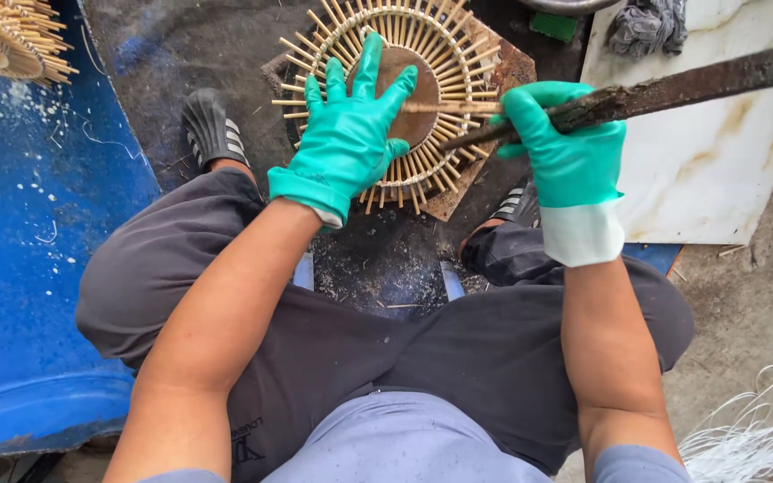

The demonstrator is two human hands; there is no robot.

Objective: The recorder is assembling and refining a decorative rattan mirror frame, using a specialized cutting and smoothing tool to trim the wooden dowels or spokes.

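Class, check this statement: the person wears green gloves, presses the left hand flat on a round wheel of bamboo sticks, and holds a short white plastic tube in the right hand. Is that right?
Not quite. The right hand holds a long, dark, rusty-looking bar, not a white plastic tube. The head view shows it. The rest stands: green gloves, and the left hand flat on the round wheel of bamboo sticks.

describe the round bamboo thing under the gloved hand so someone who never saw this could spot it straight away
Start at the big blue drum on the person's left, then look ahead between the two sandalled feet to a worn wooden block. On it lies the round bamboo frame, pressed flat by the left hand in a green glove. Unlike the stacked frames in the top-left corner, it has a dark wooden disc at its centre with thin sticks radiating outward.
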